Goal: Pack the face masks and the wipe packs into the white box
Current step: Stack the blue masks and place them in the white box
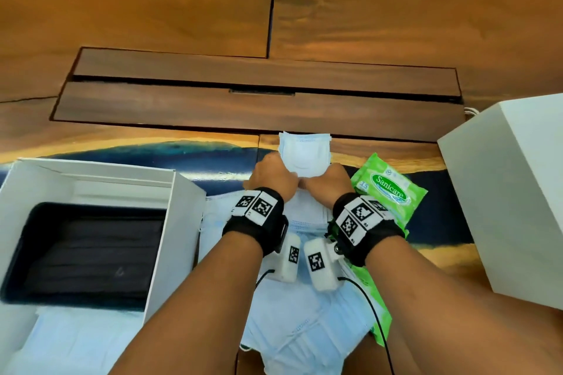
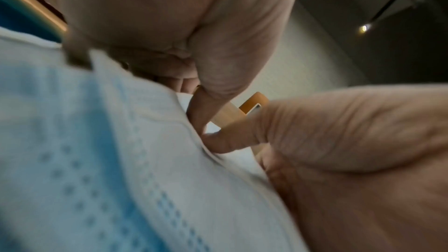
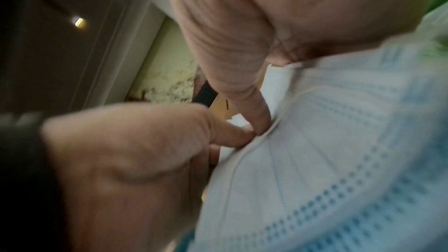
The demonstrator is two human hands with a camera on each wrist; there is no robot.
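A stack of light-blue face masks [image 1: 305, 151] stands up from the table's middle, gripped from both sides. My left hand [image 1: 272, 172] curls round its left edge and my right hand [image 1: 330, 177] round its right edge, thumbs meeting at the near face. In the left wrist view the masks [image 2: 97, 160] fill the lower left and my left thumb [image 2: 200, 114] presses on them. The right wrist view shows the masks [image 3: 339, 160] under my right thumb [image 3: 254, 106]. A green wipe pack [image 1: 391, 189] lies just right of my right hand. The open white box [image 1: 182, 210] sits at the left.
Inside the white box lies a black tray with dark contents [image 1: 88, 253]. More loose blue masks [image 1: 304, 329] lie on the table under my forearms and beside the box. A second white box [image 1: 518, 192] stands at the right edge. A dark wooden panel [image 1: 259, 100] runs across behind.
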